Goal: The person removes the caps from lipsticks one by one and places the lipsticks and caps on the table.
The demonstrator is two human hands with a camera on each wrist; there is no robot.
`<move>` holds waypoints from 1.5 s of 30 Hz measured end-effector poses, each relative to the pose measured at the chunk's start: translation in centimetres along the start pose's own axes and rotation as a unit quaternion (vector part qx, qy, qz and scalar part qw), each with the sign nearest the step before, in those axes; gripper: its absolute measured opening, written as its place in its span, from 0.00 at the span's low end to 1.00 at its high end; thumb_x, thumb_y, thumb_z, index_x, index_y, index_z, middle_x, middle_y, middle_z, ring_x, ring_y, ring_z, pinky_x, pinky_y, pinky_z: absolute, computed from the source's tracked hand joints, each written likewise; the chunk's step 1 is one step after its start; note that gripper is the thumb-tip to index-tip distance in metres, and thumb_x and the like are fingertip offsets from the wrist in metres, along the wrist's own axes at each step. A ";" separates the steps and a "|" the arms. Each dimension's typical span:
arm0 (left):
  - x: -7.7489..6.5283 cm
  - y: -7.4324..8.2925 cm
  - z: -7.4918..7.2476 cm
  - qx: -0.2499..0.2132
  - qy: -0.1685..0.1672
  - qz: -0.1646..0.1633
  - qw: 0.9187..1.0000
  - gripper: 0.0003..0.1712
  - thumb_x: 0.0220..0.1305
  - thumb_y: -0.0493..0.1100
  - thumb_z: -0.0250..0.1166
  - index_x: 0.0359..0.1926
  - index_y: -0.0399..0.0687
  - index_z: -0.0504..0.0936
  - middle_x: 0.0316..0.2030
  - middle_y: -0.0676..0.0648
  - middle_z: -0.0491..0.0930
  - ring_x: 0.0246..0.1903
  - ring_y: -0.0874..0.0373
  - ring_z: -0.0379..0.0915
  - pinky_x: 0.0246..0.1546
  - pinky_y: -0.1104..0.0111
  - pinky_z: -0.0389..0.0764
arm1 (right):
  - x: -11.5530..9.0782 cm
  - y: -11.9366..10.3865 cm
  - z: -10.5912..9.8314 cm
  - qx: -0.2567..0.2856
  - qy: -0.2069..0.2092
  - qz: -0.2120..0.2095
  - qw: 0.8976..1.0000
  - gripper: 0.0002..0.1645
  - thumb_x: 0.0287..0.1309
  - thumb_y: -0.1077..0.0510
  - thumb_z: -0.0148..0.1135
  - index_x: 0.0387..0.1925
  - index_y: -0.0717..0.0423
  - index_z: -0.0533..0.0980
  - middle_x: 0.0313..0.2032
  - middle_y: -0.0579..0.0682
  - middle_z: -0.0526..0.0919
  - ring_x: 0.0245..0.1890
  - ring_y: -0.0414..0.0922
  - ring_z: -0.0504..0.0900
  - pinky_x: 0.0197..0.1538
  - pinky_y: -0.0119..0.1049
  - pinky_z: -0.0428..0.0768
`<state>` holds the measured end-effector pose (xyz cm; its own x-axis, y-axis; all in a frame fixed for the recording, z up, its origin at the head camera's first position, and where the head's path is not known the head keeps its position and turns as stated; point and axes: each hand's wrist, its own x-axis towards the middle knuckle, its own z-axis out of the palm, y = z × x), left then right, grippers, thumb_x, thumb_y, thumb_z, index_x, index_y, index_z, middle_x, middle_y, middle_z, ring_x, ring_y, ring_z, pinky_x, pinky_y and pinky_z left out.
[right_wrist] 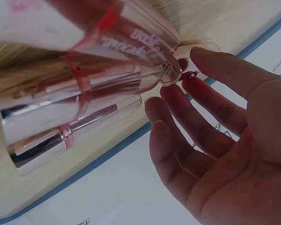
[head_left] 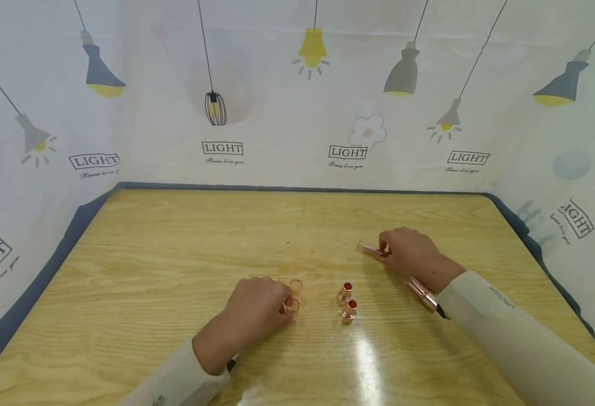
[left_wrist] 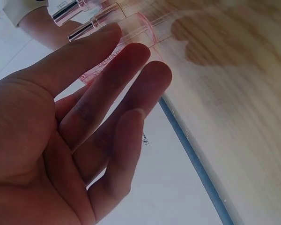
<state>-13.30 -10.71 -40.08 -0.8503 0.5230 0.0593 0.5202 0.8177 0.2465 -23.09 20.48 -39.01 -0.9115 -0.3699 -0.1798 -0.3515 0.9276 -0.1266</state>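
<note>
My left hand pinches a clear pink-tinted lipstick cap over the table. In the left wrist view this cap shows between the thumb and fingertips. Just behind it in the head view is a second clear cap. Further right and forward, my right hand pinches a rose-gold lipstick with a clear end; the fingers cover part of it. Two uncapped lipsticks with red tips, a back one and a front one, stand upright between the hands.
A rose-gold lipstick tube shows beside the right wrist, partly covered by it. Tubes with clear covers fill the left of the right wrist view. The wooden table meets a lamp-print sheet at its back edge.
</note>
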 end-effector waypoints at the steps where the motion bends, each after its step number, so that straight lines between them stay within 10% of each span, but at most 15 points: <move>1: 0.0 0.0 0.0 0.000 -0.002 -0.001 1.000 0.11 0.52 0.51 0.78 0.24 0.57 0.83 0.18 0.61 0.78 0.18 0.67 0.70 0.20 0.70 0.70 | 0.1 0.0 0.0 0.000 0.000 0.000 1.000 0.07 0.60 0.59 0.69 0.39 0.57 0.81 0.36 0.51 0.86 0.33 0.45 0.82 0.33 0.43 0.80; 19: 0.0 -0.1 0.2 0.005 -0.014 -0.013 1.000 0.12 0.52 0.53 0.78 0.25 0.58 0.82 0.20 0.61 0.80 0.20 0.68 0.71 0.21 0.70 0.70 | 0.4 -0.6 0.4 0.017 -0.018 0.003 1.000 0.08 0.64 0.60 0.65 0.41 0.61 0.81 0.35 0.52 0.85 0.31 0.43 0.80 0.36 0.40 0.80; 27: 0.3 -0.2 0.5 0.004 -0.021 -0.017 1.000 0.19 0.53 0.55 0.77 0.18 0.59 0.76 0.16 0.60 0.75 0.17 0.67 0.66 0.19 0.70 0.64 | -1.2 -2.0 -0.3 0.122 0.032 -0.024 0.992 0.10 0.60 0.60 0.68 0.42 0.60 0.82 0.34 0.49 0.85 0.34 0.42 0.81 0.39 0.39 0.82; 40: -0.2 -0.9 -2.0 0.027 -0.038 -0.030 0.998 0.28 0.51 0.74 0.68 0.34 0.57 0.89 0.10 0.60 0.71 0.13 0.67 0.61 0.13 0.70 0.61 | -5.5 -6.2 -1.3 0.160 0.112 -0.099 0.976 0.08 0.58 0.62 0.70 0.40 0.54 0.82 0.33 0.42 0.82 0.33 0.36 0.80 0.36 0.32 0.80; 45: 0.0 -0.5 -3.4 0.020 0.026 -0.049 0.998 0.36 0.60 0.78 0.54 0.51 0.60 0.86 0.28 0.59 0.86 0.21 0.64 0.76 0.18 0.69 0.71 | -6.4 -7.4 -1.1 0.160 0.140 -0.122 0.970 0.10 0.55 0.62 0.72 0.40 0.52 0.83 0.33 0.40 0.80 0.33 0.34 0.80 0.37 0.32 0.82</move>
<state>-13.84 -11.93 -36.87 -0.9000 0.4273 0.0861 0.4356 0.8743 0.2141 -14.89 15.99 -35.90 -0.8472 -0.5068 0.1596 -0.5210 0.7338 -0.4360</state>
